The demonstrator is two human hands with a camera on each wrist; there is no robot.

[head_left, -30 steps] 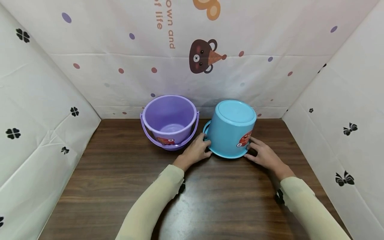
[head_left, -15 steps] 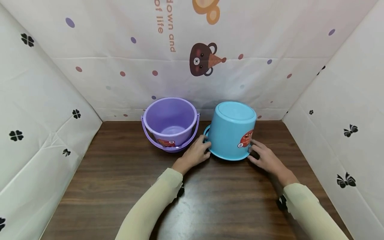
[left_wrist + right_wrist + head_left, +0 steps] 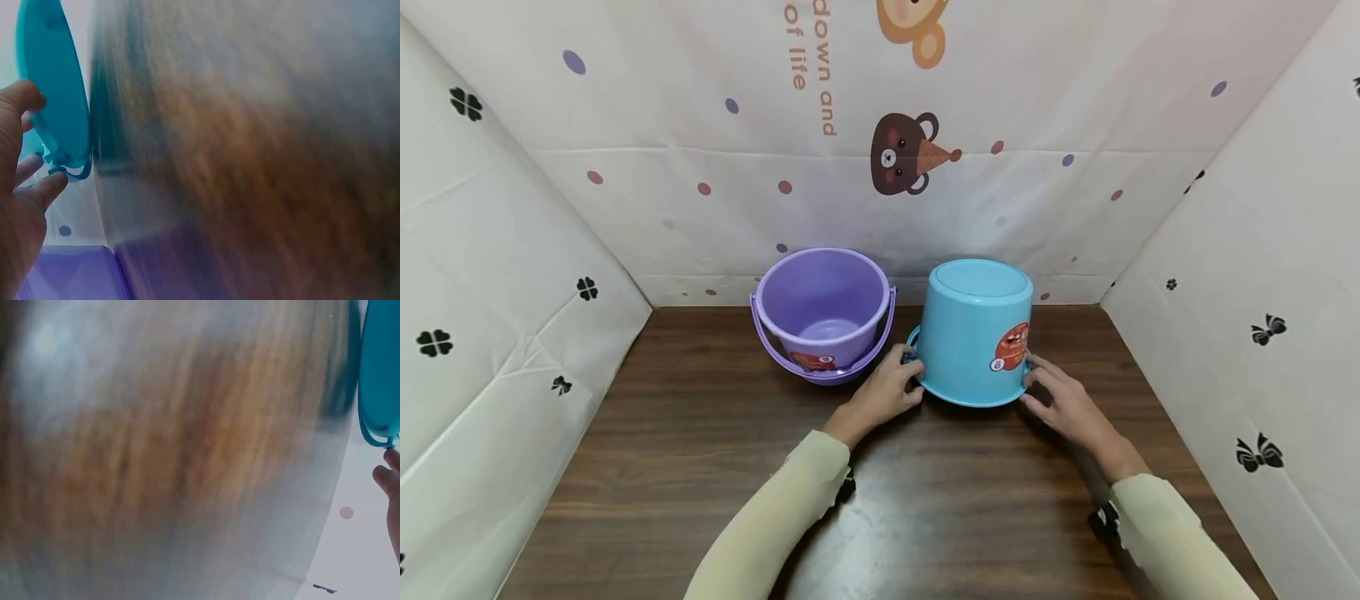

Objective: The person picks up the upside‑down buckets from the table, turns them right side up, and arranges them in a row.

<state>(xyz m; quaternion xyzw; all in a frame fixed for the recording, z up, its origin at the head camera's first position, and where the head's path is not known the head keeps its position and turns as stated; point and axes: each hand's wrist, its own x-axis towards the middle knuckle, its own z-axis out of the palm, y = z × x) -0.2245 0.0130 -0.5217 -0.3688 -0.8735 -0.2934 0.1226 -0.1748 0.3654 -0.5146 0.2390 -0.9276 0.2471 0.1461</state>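
A light-blue bucket (image 3: 973, 333) stands bottom up on the brown table, its wide rim down at the tabletop and a red label on its side. My left hand (image 3: 882, 390) grips the rim at its left side, beside the bucket's blue carrying handle (image 3: 913, 343). In the left wrist view the thumb and fingers (image 3: 50, 187) lie around the rim and the handle's hinge. My right hand (image 3: 1063, 404) holds the rim on the opposite side. Only its fingertips (image 3: 389, 478) show in the right wrist view, right at the handle's joint.
A purple bucket (image 3: 823, 308) stands upright, mouth up, just left of the blue one, its handle hanging down in front. White printed cloth walls (image 3: 700, 233) rise behind and at both sides of the wooden table (image 3: 700, 475).
The blue bucket has turned a little between my hands and leans less to the right; more of its red label shows. Both hands stay at its rim. The head view has shifted slightly.
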